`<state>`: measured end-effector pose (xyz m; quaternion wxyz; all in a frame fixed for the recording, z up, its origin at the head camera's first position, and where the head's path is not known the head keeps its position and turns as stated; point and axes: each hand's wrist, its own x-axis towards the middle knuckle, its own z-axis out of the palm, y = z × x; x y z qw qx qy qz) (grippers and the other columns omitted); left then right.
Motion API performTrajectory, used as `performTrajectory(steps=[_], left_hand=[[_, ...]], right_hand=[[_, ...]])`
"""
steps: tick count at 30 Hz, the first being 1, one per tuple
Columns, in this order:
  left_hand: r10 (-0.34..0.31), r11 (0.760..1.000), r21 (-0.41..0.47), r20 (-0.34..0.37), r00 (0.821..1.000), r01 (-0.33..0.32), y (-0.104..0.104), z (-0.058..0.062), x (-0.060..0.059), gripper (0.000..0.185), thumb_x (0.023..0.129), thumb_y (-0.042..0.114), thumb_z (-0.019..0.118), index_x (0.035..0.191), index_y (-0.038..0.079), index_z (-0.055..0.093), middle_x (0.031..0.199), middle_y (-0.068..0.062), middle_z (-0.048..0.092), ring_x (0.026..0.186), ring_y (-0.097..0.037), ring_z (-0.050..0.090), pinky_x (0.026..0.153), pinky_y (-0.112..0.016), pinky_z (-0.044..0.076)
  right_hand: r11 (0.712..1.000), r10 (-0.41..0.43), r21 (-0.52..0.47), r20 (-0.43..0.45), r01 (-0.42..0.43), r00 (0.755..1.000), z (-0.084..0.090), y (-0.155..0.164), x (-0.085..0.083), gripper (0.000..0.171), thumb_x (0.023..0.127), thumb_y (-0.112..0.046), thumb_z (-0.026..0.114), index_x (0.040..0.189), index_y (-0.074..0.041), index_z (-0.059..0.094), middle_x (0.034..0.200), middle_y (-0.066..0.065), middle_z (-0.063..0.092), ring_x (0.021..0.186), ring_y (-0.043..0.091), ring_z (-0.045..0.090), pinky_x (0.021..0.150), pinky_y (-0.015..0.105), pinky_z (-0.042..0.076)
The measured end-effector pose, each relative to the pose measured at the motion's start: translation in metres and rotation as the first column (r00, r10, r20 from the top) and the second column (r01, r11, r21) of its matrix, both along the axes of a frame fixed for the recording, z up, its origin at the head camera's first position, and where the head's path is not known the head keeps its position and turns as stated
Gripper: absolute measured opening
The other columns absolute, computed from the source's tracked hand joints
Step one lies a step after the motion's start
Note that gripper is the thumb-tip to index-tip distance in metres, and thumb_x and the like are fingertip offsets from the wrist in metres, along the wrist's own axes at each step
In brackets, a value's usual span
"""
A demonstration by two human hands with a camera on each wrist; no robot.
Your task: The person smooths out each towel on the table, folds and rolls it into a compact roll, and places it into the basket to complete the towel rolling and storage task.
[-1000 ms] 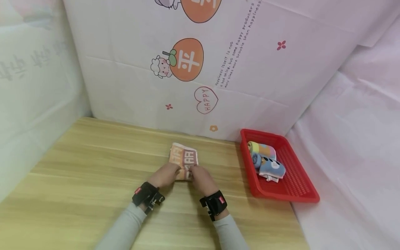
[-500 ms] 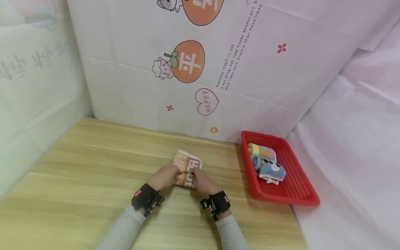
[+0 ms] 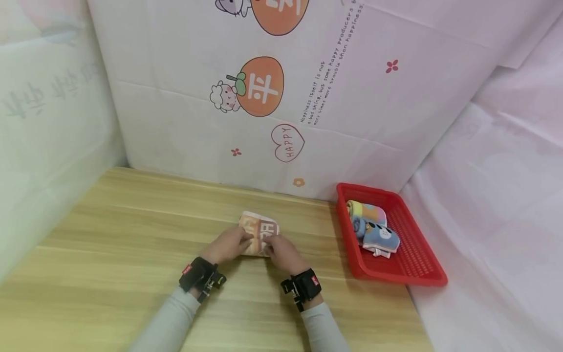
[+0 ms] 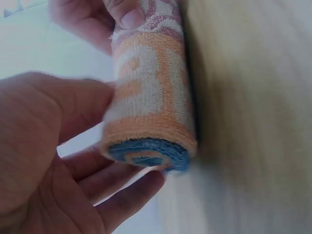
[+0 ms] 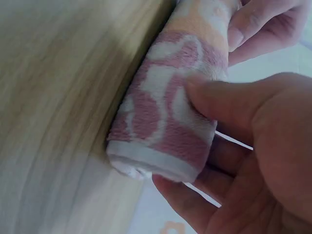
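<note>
A small terry towel [image 3: 258, 229], orange on one half and mauve on the other with white lettering, lies on the wooden table, partly rolled up. My left hand [image 3: 226, 245] holds the orange end of the roll, thumb on top and fingers curled beneath, as the left wrist view shows; blue layers spiral inside that end of the towel [image 4: 146, 87]. At the mauve end, my right hand [image 3: 285, 253] grips the roll [image 5: 161, 107] with the thumb pressed on its near side and fingers underneath. A white hem edges this end.
A red plastic basket [image 3: 433, 252] stands at the right edge of the table [image 3: 132, 234]. Inside it lie a yellow-and-pink rolled towel [image 3: 370, 211] and a blue rolled towel [image 3: 381, 237]. White printed sheets [image 3: 184, 122] hang at the back and both sides.
Both hands stay on the towel. The roll moved slightly toward me, then a little back away, and less of the flat lettering shows now. The basket's towels are unchanged.
</note>
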<state>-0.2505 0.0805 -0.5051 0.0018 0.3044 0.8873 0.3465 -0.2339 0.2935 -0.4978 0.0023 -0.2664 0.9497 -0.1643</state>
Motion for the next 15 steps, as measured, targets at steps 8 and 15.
performTrajectory(steps=[8, 15], left_hand=[[-0.062, 0.998, -0.02, 0.004, 0.998, 0.062, -0.0029, 0.0053, 0.0032, 0.031, 0.085, 0.009, 0.077, 0.113, -0.004, 0.072, 0.112, -0.02, 0.073, 0.104, -0.036, 0.068, 0.094, -0.048, 0.055], [-0.118, 0.993, -0.023, 0.042, 0.992, 0.119, 0.0002, 0.0016, -0.002, 0.036, 0.097, 0.006, 0.063, 0.132, -0.003, 0.064, 0.125, -0.018, 0.07, 0.067, -0.018, 0.057, 0.076, -0.033, 0.053]], right_hand=[[0.997, -0.019, -0.073, 0.125, 0.028, 0.992, -0.0053, 0.0057, -0.0008, 0.02, 0.109, -0.011, 0.043, 0.106, -0.007, 0.062, 0.075, -0.001, 0.05, 0.063, 0.008, 0.045, 0.062, 0.024, 0.04], [0.992, -0.053, -0.111, 0.06, 0.059, 0.997, 0.0001, 0.0061, 0.0035, 0.023, 0.107, -0.011, 0.047, 0.119, -0.004, 0.066, 0.103, 0.008, 0.063, 0.08, 0.013, 0.056, 0.083, 0.033, 0.052]])
